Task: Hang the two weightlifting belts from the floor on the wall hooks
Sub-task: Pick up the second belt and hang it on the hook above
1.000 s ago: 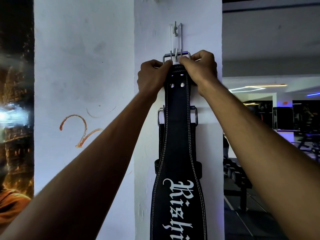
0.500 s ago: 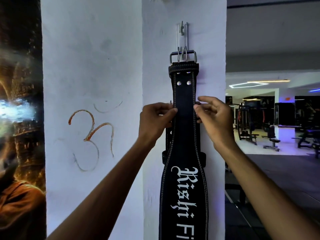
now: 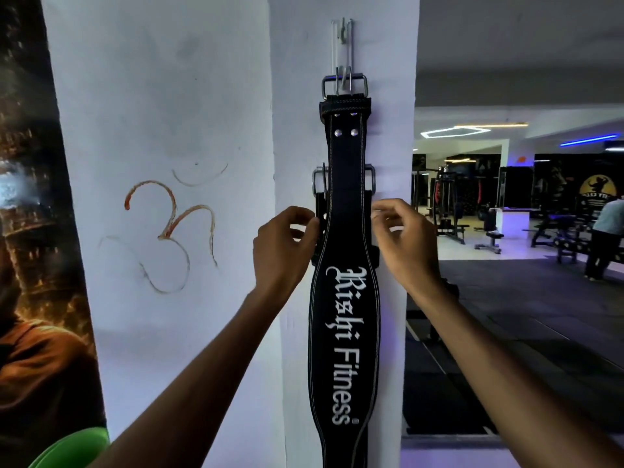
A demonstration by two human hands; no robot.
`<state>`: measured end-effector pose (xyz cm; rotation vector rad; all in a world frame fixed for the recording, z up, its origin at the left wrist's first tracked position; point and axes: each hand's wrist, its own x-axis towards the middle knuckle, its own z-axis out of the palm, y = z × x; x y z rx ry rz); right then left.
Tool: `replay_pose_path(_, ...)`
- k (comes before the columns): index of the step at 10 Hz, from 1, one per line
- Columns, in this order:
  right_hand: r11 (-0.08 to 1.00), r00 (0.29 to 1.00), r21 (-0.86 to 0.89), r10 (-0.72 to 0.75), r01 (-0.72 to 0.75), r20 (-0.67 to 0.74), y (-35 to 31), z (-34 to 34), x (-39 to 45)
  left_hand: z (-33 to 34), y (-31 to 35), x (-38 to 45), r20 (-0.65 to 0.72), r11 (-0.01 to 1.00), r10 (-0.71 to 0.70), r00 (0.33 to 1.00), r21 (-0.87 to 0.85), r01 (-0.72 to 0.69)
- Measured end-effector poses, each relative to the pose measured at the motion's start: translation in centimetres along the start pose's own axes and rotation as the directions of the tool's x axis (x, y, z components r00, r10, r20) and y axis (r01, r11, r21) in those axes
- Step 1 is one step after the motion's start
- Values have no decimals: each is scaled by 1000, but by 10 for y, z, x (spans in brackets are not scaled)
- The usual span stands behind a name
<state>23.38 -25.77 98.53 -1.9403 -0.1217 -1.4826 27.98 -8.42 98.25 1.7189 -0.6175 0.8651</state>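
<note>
2 black stitched leather belts, front belt over rear belt, hung by rectangular steel buckles on white wire wall hook at 12 o'clock, left hand fingers pinching the rear belt's edge, right hand fingers curled, released

Black belt on wall hook, hands either side, fingers curled.

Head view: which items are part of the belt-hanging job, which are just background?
Job:
- front belt, buckle over the wall hook
- second belt behind it, only edges showing
- left hand, right hand, beside the belts

Background:
- orange wall drawing
- poster
- gym benches
- person at far right
</note>
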Motion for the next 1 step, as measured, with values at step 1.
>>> replay_pose_path(1,994,995,-59,-96,96,1,-20,-22,-18,-23,16,-23,-61,995,88,994,44,-86)
